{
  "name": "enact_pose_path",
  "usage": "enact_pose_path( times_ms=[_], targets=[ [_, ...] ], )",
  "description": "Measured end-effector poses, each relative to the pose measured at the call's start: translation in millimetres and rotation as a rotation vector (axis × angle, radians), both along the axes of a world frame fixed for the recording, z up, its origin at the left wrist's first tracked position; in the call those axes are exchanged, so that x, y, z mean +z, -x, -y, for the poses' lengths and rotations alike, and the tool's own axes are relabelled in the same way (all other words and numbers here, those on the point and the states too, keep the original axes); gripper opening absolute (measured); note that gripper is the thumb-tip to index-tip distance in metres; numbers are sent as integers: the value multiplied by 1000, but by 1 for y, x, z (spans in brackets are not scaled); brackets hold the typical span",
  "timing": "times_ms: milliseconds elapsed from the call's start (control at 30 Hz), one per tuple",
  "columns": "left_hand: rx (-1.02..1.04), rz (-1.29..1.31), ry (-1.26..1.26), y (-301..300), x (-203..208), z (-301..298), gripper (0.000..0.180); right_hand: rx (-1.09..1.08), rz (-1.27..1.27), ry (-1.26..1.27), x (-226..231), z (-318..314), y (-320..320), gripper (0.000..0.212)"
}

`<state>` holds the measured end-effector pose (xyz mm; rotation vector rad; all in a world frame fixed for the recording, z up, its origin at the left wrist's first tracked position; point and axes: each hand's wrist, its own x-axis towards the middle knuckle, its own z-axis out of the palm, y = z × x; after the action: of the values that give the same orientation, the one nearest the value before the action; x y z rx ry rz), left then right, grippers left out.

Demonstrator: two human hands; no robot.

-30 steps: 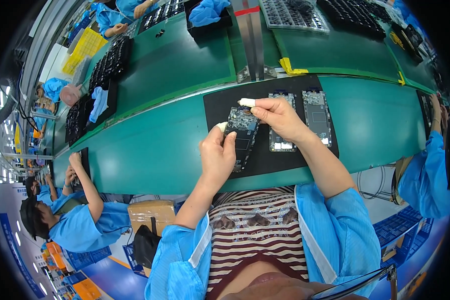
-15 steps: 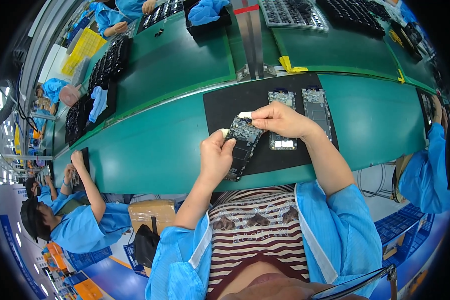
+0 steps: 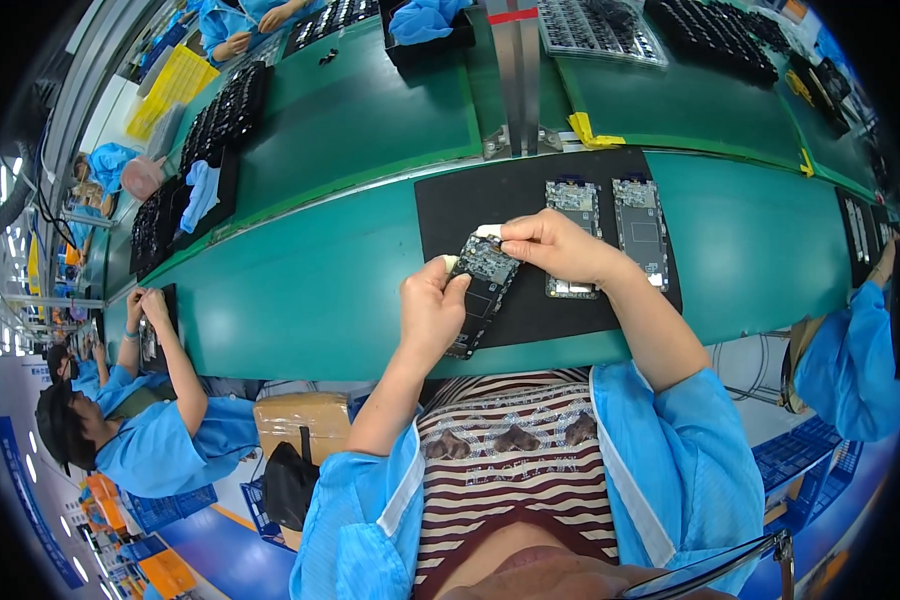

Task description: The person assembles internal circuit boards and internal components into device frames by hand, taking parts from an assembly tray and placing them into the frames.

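Observation:
My left hand (image 3: 433, 312) grips an opened phone chassis (image 3: 488, 268) by its left edge, the thumb over its face. It is tilted above a black mat (image 3: 450, 212), its circuit board showing. At its top edge, the thumb and index finger of my right hand (image 3: 562, 246) are pinched together; any small part between them is hidden. Pale finger cots cover a fingertip on each hand. Two similar phone chassis lie on the mat to the right: the nearer one (image 3: 574, 204) is partly covered by my right hand, and the farther one (image 3: 638, 232) lies beside it.
A green worktop (image 3: 310, 290) extends to both sides. Behind it, a metal post (image 3: 517, 90) rises beside yellow tape (image 3: 592, 132). Black trays (image 3: 225, 115) of parts stand farther back. Co-workers in blue sit at left (image 3: 175, 450) and right (image 3: 855, 350).
My view has shifted slightly, so the mat and bench appear a little farther right. Both hands keep nearly the same hold on the phone chassis. The co-worker at left has brought both hands together.

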<state>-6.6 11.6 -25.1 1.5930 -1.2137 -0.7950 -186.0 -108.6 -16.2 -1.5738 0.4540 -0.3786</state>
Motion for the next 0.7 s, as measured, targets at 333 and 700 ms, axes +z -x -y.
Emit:
enact_pose_path(
  times_ms=[333, 700],
  targets=[
    [-1, 14, -36, -3, -7, 3, 6, -68, -9, 144, 0, -3, 0, 22],
    [-14, 44, 1, -4, -3, 9, 5, -164, 154, -188, -2, -5, -6, 32]
  ],
)
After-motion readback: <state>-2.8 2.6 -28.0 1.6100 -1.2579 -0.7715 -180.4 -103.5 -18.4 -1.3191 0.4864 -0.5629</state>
